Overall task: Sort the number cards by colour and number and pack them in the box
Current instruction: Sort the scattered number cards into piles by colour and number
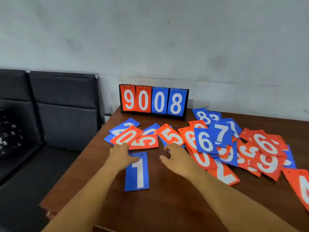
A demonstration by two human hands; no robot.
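Red and blue number cards lie scattered over the brown table [167,206]. A blue 1 card [137,173] lies flat and alone near the front. My left hand [120,155] rests on its top left corner, fingers reaching the red 0 card [126,137] and red 5 card [144,141]. My right hand [175,159] hovers open just right of the blue 1, its fingertips near another red 5 card [170,135]. A blue 6 card [205,141] and blue 7 card [221,132] top the heap on the right. No box is in view.
A flip scoreboard [153,101] reading 9 0 0 8 stands at the back of the table against the wall. Dark padded seats [63,104] stand left of the table. A red card [301,186] lies at the right edge of the view.
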